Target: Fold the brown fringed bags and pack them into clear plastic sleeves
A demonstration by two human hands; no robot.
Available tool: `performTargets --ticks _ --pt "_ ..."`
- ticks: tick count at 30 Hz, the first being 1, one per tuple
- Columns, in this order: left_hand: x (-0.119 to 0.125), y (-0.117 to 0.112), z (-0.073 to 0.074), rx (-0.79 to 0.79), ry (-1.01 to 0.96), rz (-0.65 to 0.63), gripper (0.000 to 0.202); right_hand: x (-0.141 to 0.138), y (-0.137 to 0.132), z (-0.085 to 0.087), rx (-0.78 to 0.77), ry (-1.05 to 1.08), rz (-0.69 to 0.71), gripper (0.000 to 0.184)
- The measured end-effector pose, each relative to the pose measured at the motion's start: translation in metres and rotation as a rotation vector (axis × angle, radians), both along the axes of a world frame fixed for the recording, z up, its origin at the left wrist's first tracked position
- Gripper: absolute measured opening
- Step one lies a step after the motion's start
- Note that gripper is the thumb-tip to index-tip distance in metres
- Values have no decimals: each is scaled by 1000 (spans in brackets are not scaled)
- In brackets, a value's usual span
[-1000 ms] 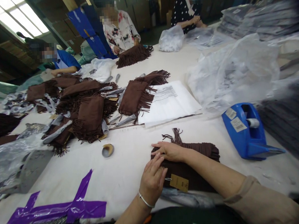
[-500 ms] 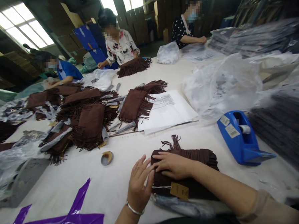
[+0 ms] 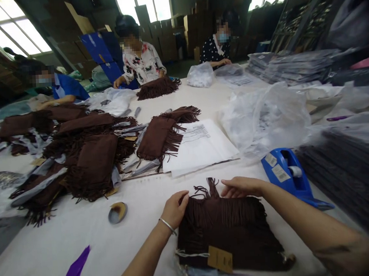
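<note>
A dark brown fringed bag [image 3: 229, 234] lies flat in front of me, its fringe spread along the upper part. A tan paper tag [image 3: 220, 259] on a white string rests on its lower half, above a clear plastic-wrapped piece at the lower edge. My left hand [image 3: 175, 210], with a silver bangle on the wrist, has its fingers closed at the bag's upper left corner. Beyond the top edge, beside an upright tassel [image 3: 212, 188], my right hand [image 3: 241, 186] is open with loosely bent fingers; its fingertips are partly hidden.
A blue tape dispenser [image 3: 287, 176] stands to the right, near dark stacked goods [image 3: 344, 179]. More brown fringed bags [image 3: 96, 163] are piled left. A tape roll [image 3: 117, 212], purple tape [image 3: 75, 269], printed sheet [image 3: 200, 147] and plastic bags [image 3: 264, 117] lie about. Several people work across the table.
The fringe that was bunched at the top now lies spread down over the bag. My right hand has lifted off the bag to beyond its top edge; my left fingers have bent in at the corner.
</note>
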State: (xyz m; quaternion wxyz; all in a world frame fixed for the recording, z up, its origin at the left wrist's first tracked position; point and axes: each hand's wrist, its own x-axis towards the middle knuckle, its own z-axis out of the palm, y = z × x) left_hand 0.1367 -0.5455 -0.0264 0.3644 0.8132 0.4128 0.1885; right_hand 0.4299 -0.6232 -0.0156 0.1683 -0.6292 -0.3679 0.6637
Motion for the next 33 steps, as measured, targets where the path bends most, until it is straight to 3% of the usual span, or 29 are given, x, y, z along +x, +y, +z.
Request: performTargets --ticks 4,6,8,14,18,21,24,27,29,31,33 --pt "-2 -7 -3 -113 -54 76 25 -22 30 -11 -53 120 137 51" --pt "-5 -11 -4 -177 -74 111 26 -39 36 -12 -5 171 185 41" --pt "-7 -14 -4 -226 -94 137 28 -54 36 -12 76 211 207 42" --pt "-8 -18 -4 -337 -166 211 34 -81 22 -16 360 179 22 48" --pt "-13 -20 -3 -385 -218 227 36 -82 12 -2 449 203 -42 55" --pt "-20 -24 -2 -361 -213 212 35 -81 -12 15 643 124 108 44" --pt "-21 -28 -1 -193 -159 195 32 -91 -52 27 878 -61 363 40" --pt "-9 -32 2 29 -120 80 31 -109 -93 35 1007 -154 518 44" --pt "6 -36 6 126 -102 -87 34 -117 -116 39 1021 -144 529 45" --pt "21 -41 11 165 -67 -295 40 -113 -135 40 1019 -126 423 43" --pt "34 -47 14 170 -8 -487 43 -93 -149 35 987 -160 104 38"
